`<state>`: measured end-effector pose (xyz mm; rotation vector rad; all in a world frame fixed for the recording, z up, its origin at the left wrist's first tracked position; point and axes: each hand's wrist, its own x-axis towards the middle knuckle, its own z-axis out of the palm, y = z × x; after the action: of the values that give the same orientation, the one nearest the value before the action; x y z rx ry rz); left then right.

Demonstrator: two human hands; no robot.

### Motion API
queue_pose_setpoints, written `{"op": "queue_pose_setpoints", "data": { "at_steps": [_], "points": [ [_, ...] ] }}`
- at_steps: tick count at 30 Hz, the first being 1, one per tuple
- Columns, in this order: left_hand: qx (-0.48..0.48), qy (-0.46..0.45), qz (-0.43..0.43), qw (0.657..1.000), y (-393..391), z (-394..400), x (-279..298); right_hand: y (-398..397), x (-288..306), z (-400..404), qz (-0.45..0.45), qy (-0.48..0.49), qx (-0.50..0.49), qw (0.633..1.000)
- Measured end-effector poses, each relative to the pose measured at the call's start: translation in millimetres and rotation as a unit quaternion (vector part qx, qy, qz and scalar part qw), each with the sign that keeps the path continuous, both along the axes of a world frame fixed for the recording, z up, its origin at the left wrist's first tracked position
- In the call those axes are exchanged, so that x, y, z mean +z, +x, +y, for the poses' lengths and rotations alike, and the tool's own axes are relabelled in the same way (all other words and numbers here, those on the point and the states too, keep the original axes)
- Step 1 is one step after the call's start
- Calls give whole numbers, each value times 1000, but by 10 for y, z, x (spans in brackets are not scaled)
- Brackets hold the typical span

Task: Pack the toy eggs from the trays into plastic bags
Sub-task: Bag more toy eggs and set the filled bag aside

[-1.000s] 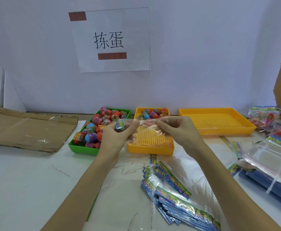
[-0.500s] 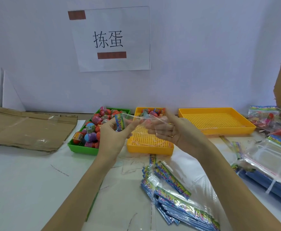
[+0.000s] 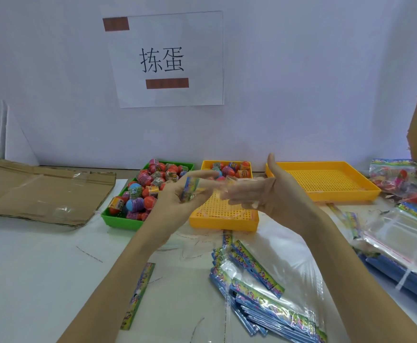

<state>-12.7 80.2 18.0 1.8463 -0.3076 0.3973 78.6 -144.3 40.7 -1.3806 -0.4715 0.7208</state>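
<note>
A clear bag (image 3: 203, 190) with a printed header strip is held up over the near yellow tray (image 3: 223, 216), between the two hands. The left hand (image 3: 177, 196) pinches the bag at its header end, thumb against fingers. The right hand (image 3: 266, 191) is flat, fingers straight and thumb up, and seems slid into the bag's mouth, though the film is blurred there.

Toy eggs (image 3: 144, 194) fill the green tray (image 3: 118, 220), left of the bag on the bench (image 3: 29, 268). A few more eggs (image 3: 229, 169) lie at the far end of the near yellow tray. A second yellow tray (image 3: 326, 194) stands to the right.

A heap of flat bags (image 3: 259, 293) lies near the person, under the right forearm. Filled bags (image 3: 398, 177) lie at far right, near larger clear sleeves (image 3: 400, 241). Flattened cardboard (image 3: 36, 191) lies at left. A paper sign (image 3: 165, 60) hangs on the wall.
</note>
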Motion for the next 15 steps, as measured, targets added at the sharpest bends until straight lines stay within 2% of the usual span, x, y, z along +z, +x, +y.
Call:
{"op": "queue_pose_setpoints", "data": {
  "at_steps": [3, 5, 9, 13, 15],
  "points": [
    [4, 34, 17, 999, 4, 54, 2, 42, -28, -26, -47, 56, -63, 995],
    [43, 29, -13, 999, -5, 26, 3, 63, -29, -36, -68, 69, -64, 993],
    [114, 106, -125, 980, 18, -22, -40, 39, -52, -3, -85, 17, -47, 995],
    [92, 199, -149, 964, 27, -34, -87, 35, -127, 26, -84, -42, -47, 994],
    [92, 203, -145, 964, 29, -46, -95, 45, -127, 10, -105, -51, -69, 991]
  ]
}}
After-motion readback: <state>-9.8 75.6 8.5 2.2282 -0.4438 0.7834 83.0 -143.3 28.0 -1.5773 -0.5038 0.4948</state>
